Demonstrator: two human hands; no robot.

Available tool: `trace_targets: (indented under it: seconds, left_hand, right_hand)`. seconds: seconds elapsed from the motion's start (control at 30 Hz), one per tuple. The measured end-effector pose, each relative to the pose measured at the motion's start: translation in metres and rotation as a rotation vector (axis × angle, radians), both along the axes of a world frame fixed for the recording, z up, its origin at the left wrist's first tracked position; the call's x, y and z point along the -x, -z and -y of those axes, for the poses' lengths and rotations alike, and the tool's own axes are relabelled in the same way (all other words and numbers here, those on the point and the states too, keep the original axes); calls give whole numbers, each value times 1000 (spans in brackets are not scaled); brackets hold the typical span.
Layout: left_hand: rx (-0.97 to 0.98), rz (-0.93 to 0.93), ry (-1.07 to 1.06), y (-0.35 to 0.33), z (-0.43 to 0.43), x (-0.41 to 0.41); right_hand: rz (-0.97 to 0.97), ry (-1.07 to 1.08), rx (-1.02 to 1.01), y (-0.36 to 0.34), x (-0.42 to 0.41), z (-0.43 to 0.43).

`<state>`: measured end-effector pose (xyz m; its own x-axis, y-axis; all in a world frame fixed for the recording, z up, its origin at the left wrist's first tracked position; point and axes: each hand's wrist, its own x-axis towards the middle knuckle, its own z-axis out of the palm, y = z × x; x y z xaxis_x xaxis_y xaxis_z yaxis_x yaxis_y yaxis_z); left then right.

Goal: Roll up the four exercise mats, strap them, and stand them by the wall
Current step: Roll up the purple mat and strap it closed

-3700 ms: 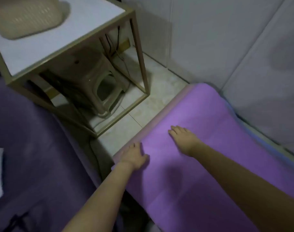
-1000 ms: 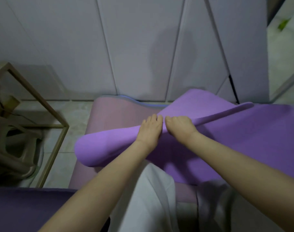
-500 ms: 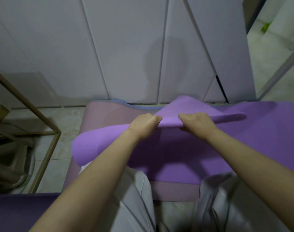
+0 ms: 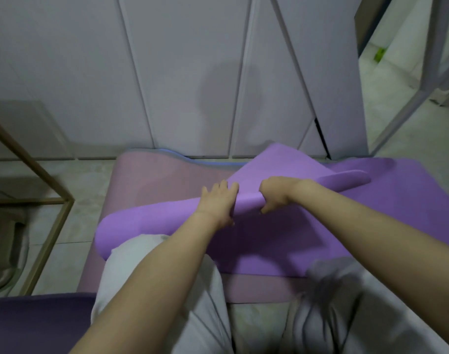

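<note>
Curling the left end of the purple mat (image 4: 346, 226), which lies on a pink mat (image 4: 154, 180) by the far wall (image 4: 167, 72), the left hand (image 4: 217, 203) and right hand (image 4: 277, 194) both clutch the fold close together, so its unheld corners may sag and roll crooked.

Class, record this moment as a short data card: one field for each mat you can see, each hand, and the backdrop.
Top mat: bright purple foam mat, near end curled over, loose
Mat beneath: dusty pink mat, flat
Left hand: holds the curl
Right hand: grips the curl
Backdrop: white panelled wall
</note>
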<state>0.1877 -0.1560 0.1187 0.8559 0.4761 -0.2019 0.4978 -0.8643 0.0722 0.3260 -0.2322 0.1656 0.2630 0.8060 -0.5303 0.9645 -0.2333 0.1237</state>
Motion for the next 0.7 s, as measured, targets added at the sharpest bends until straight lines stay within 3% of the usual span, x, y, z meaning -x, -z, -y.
trace_targets:
  seconds: [0.1,0.23,0.3,0.43,0.5,0.57,0.7]
  left_hand:
    - [-46,112,-43,-1,4,-2]
    - [75,162,-60,-2,3,-2]
    - [32,213,-79,-6,4,-3]
    - [-129,281,-98,-15,4,-11]
    - [-122,291,-109,-15,2,-14]
    - [-7,290,-123,-12,0,-16]
    - [508,152,-88,-8,-5,-16]
  right_hand:
    - [-27,22,20,-8,-3,-8]
    - [29,-25,-6,-15,-4,-5]
    - [117,-67,-170,-19,-5,2]
    - [342,-296,-756,-11,-13,20]
    - [442,-293,-859,0,-16,29]
    - [476,-298,-837,11,-18,37]
    - [435,-344,-701,20,-24,44]
